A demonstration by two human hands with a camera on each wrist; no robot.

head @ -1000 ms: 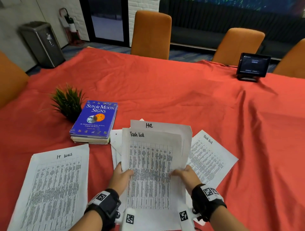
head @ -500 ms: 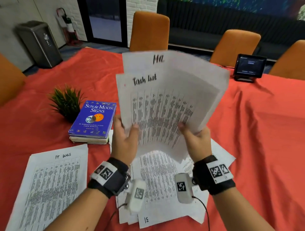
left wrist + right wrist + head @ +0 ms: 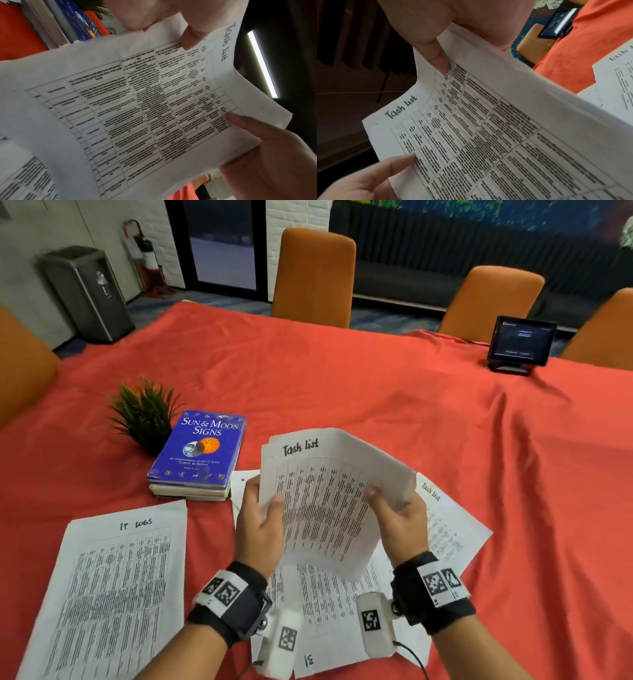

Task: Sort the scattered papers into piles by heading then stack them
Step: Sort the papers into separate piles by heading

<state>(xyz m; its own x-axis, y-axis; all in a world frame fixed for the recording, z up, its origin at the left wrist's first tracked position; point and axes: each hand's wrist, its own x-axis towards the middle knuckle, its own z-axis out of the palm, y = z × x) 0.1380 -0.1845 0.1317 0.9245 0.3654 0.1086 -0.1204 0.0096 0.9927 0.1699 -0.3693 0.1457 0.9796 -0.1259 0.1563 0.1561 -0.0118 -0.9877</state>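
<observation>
I hold a small bundle of printed sheets (image 3: 325,501) slanted just above the table, the top one headed "Task list". My left hand (image 3: 262,518) pinches its left edge, thumb on the front. On the right edge, my right hand (image 3: 394,515) pinches the same way. The wrist views show the same top sheet (image 3: 154,108) (image 3: 488,135) with a thumb pressed on each side. A sheet headed "IT logs" (image 3: 113,583) lies flat at the near left. Another "Task list" sheet (image 3: 452,529) lies at the right, and more sheets (image 3: 329,611) overlap under my hands.
A blue book (image 3: 202,446) on a thinner one and a small potted plant (image 3: 144,412) sit left of the papers. A tablet on a stand (image 3: 520,344) is at the far right edge. Orange chairs (image 3: 315,275) ring the red-clothed table (image 3: 376,392).
The bundle, lifted off the table and held high half a second ago, has come down and nearer to me. The "HR" heading behind the top sheet no longer shows.
</observation>
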